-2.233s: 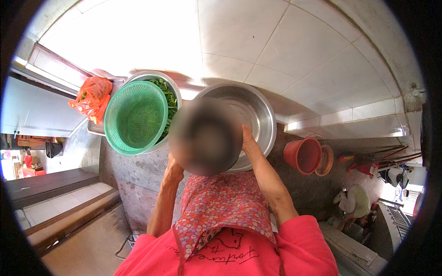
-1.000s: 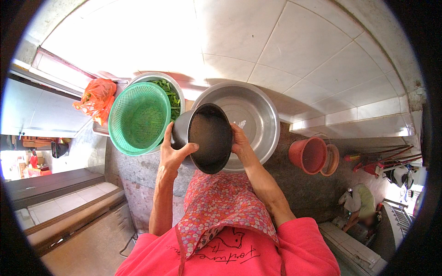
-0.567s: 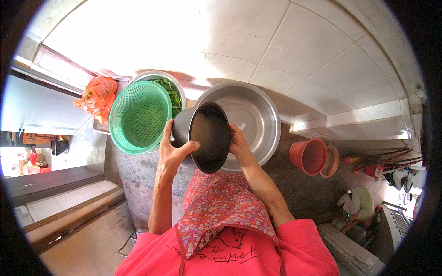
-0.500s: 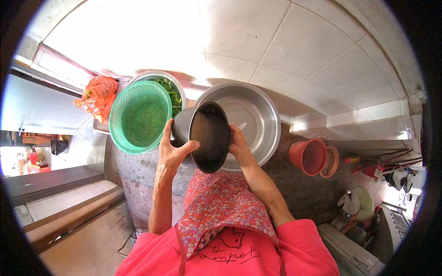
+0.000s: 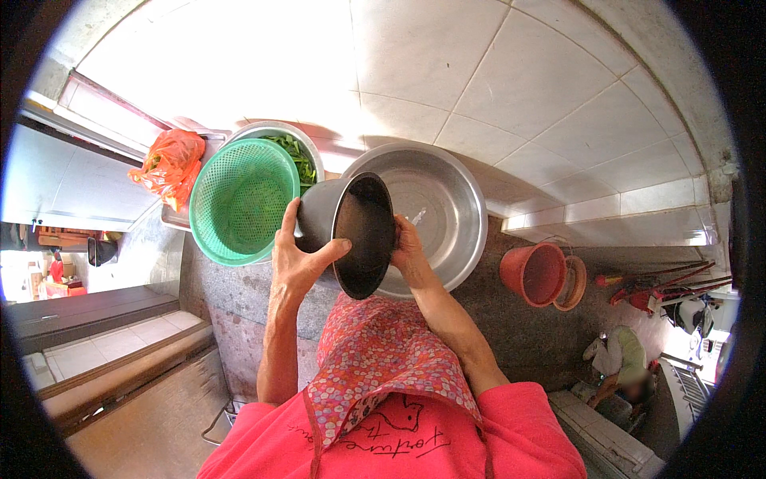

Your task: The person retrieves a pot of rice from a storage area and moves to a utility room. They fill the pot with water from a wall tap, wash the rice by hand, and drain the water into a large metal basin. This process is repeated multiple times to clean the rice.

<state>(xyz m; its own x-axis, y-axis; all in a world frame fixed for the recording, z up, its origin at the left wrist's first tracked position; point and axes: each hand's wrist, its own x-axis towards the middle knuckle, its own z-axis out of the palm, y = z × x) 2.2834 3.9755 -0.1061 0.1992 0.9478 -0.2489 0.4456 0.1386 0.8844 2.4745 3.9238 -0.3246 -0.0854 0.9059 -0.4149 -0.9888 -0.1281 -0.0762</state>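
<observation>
A black, deep round pot (image 5: 363, 239) is tilted on its side between my two hands, its mouth turned to the right and towards me. My left hand (image 5: 295, 259) grips its left side, thumb over the rim. On the far right of the mouth, my right hand (image 5: 407, 243) holds the rim, some fingers hidden behind it. The pot overlaps the near left part of a wide metal basin (image 5: 451, 215), which has a few pale bits or glints inside. Just left of the pot stands a green plastic colander (image 5: 243, 199), with nothing seen in it.
Behind the colander, a metal bowl (image 5: 275, 128) contains cut green leaves (image 5: 303, 160). An orange plastic bag (image 5: 171, 168) lies on a metal tray at the left. Red bucket (image 5: 531, 275) and an orange tub stand right. Another person (image 5: 626, 355) crouches at lower right. A tiled wall rises beyond.
The pot has shifted slightly left and turned a little more onto its side. My right hand has moved slightly left with it; both hands keep their hold.
</observation>
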